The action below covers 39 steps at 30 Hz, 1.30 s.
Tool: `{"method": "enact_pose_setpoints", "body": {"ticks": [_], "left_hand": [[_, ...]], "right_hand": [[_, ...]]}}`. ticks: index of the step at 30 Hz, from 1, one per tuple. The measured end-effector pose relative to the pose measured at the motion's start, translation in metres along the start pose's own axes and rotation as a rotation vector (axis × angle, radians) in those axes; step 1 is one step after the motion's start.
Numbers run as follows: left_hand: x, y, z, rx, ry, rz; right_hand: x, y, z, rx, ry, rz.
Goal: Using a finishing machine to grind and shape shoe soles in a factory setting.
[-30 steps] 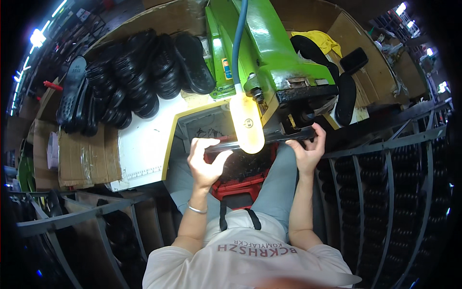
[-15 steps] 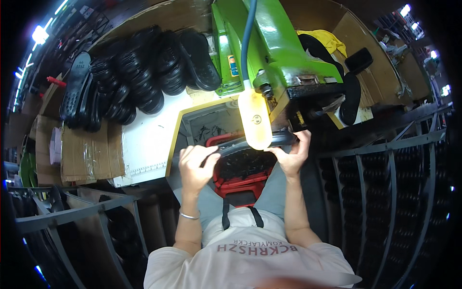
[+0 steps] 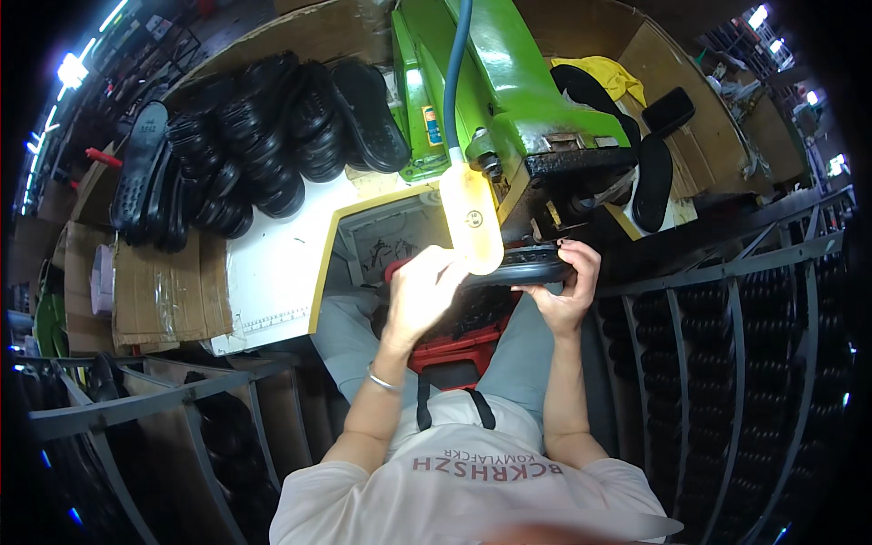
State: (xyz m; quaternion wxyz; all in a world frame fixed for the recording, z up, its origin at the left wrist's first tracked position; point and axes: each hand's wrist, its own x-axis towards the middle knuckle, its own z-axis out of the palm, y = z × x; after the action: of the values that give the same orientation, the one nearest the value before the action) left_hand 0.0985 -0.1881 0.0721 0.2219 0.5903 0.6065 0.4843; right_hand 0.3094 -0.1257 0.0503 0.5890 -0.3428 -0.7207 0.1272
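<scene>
My left hand (image 3: 420,295) and my right hand (image 3: 570,292) both grip a black rubber shoe sole (image 3: 531,267), held flat under the head of a green machine (image 3: 495,86). The left hand holds its near-left end, brightly lit by a glowing lamp (image 3: 472,221) that hangs on a blue hose just above. The right hand wraps the sole's right end, fingers over the top edge. Part of the sole is hidden behind the lamp.
A pile of black soles (image 3: 245,145) lies on the white table (image 3: 272,272) at the left. Cardboard (image 3: 154,291) sits at the table's left edge. A red crate (image 3: 454,345) rests below my hands. Metal racks (image 3: 754,363) with soles stand right and left.
Both hands moved the sole rightward and up toward the machine's head. My left hand shifted closer under the lamp; the hands are nearer together.
</scene>
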Motion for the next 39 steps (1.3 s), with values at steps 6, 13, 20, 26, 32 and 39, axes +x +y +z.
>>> {"method": "enact_pose_setpoints", "body": {"ticks": [6, 13, 20, 26, 32, 39], "left_hand": [[-0.002, -0.004, 0.007, 0.076, 0.113, 0.191], [-0.006, 0.026, -0.023, 0.314, 0.117, 0.345], [-0.003, 0.009, -0.036, 0.351, 0.235, 0.409], [-0.030, -0.014, -0.049, 0.320, 0.298, 0.284], [-0.052, -0.057, -0.045, 0.227, 0.347, 0.144], [-0.011, -0.011, 0.016, 0.312, 0.257, 0.268]], "right_hand": [[0.000, 0.000, -0.009, -0.017, 0.006, -0.028], [-0.001, 0.024, -0.015, 0.194, 0.092, 0.148], [-0.003, 0.019, 0.013, 0.335, 0.081, 0.261], [-0.019, 0.015, 0.039, 0.344, 0.047, 0.208], [-0.030, 0.014, 0.063, 0.216, 0.038, 0.081], [-0.020, 0.013, 0.058, 0.023, 0.026, -0.115]]}}
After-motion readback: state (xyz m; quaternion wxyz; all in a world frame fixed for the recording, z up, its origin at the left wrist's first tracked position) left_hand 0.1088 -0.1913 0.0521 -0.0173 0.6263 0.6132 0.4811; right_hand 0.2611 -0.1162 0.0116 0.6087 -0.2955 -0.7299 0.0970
